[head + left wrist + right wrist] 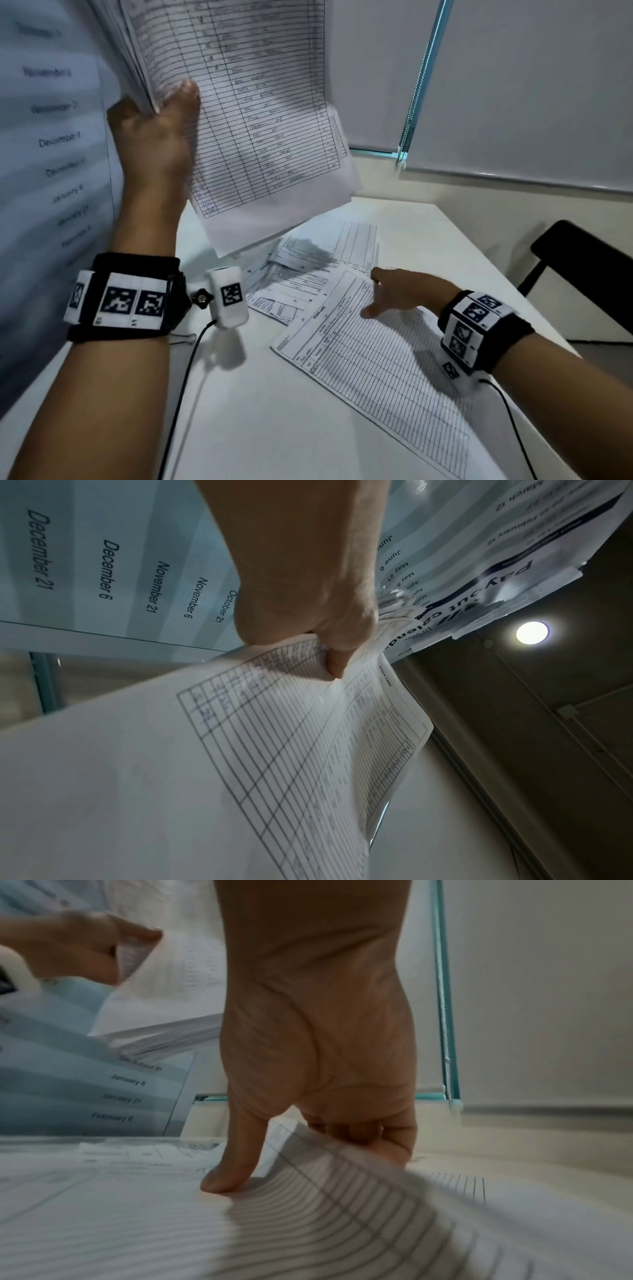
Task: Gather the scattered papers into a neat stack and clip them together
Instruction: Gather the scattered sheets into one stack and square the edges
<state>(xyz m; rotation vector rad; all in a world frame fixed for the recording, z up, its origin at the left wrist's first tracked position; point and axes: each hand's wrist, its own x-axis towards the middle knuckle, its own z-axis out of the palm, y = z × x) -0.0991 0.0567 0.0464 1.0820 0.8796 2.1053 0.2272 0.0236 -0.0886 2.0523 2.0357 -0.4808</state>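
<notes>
Papers (253, 113) bunched in the left hand (154, 133), its grip clamped on their edge, raised above the counter (274, 411), right hand (400, 291) at the counter's middle, thumb on a ruled sheet (370, 363), fingers curled under its lifted edge, more sheets (308, 270) scattered behind.

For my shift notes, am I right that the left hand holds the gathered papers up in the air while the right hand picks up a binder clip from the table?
Not quite: no clip is in view. The head view shows the right hand lifting the ruled sheet on the table. The left hand does hold the gathered papers aloft.
</notes>
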